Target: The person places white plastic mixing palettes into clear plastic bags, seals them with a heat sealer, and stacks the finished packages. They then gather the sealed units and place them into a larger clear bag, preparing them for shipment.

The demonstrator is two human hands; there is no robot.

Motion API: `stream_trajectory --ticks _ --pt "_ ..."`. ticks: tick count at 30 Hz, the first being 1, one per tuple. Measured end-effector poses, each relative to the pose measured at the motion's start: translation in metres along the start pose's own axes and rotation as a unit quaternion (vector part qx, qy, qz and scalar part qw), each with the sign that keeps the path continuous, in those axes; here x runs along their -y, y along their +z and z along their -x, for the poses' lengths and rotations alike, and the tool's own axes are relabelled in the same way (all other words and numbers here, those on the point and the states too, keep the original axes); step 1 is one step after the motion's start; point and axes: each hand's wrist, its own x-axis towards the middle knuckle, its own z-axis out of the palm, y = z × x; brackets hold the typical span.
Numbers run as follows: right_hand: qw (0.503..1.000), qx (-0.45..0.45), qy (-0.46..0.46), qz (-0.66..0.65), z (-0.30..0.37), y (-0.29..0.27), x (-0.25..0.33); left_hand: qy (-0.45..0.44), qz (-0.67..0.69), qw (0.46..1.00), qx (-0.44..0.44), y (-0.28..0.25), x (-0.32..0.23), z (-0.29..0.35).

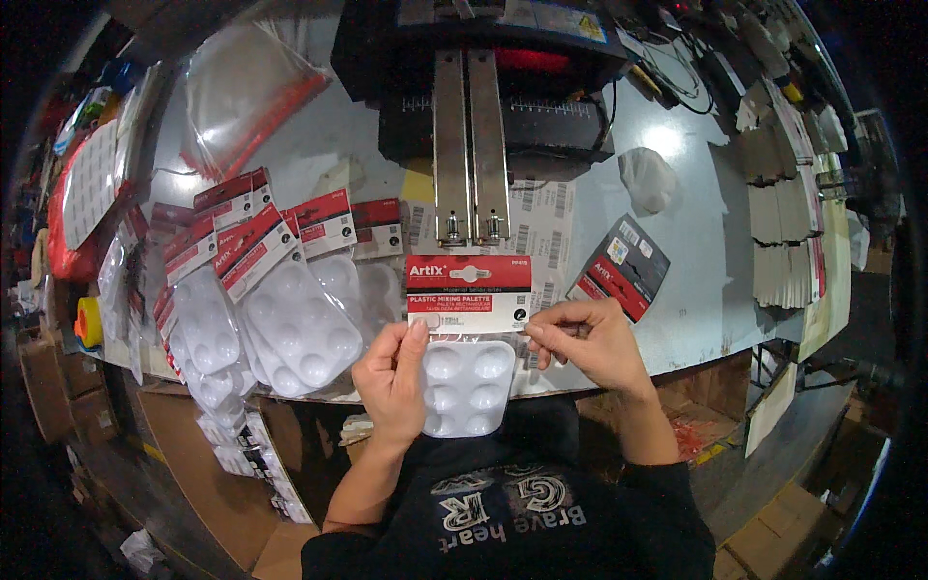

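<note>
White welled palette (469, 387) beneath a printed header card (464, 295), held mid-view.
The palette has rounded corners and paired round wells in three visible rows, all seemingly bare; the card, banded red, black and white with a hang hole, faces up, nearly straight.

"Where are we looking from?"
"Head height: our left fisheye camera tips steeply down over the black printed T-shirt (599, 483)."
"And we face?"
"Forward, across the flat pale-grey worktop (701, 271) to the boxy black machine (561, 145)."
"How near?"
"Close above the bare left hand (394, 382) and bare right hand (592, 343)."
</note>
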Motion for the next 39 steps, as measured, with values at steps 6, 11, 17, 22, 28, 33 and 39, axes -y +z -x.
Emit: stream_trajectory --ticks 6,11,17,22,28,33,39 --pt "0.996 -0.060 0.017 -0.066 -0.024 0.013 -0.003 0.019 -0.089 0.996 -0.003 0.013 0.000 -0.025" --pt "0.983 -0.140 -0.031 -0.114 -0.053 0.020 -0.011 0.045 -0.127 0.991 -0.008 0.022 0.011 -0.060" --pt "0.982 -0.124 -0.052 -0.130 -0.058 0.019 -0.015 -0.005 -0.071 0.997 0.012 0.022 0.024 -0.069" --pt "0.991 -0.092 -0.027 -0.088 -0.048 0.020 -0.011 0.039 -0.117 0.992 0.033 0.012 0.029 -0.043" --pt "0.995 0.053 -0.064 0.047 -0.048 0.065 -0.035 0.002 -0.219 0.976 -0.007 -0.090 -0.015 -0.011" --pt "0.985 0.008 -0.075 0.153 -0.097 0.115 -0.038 0.141 -0.384 0.909 -0.080 -0.164 -0.022 -0.048" --pt "0.976 0.027 0.019 0.214 -0.127 0.160 -0.003 0.143 -0.457 0.877 -0.045 -0.152 0.012 -0.064"
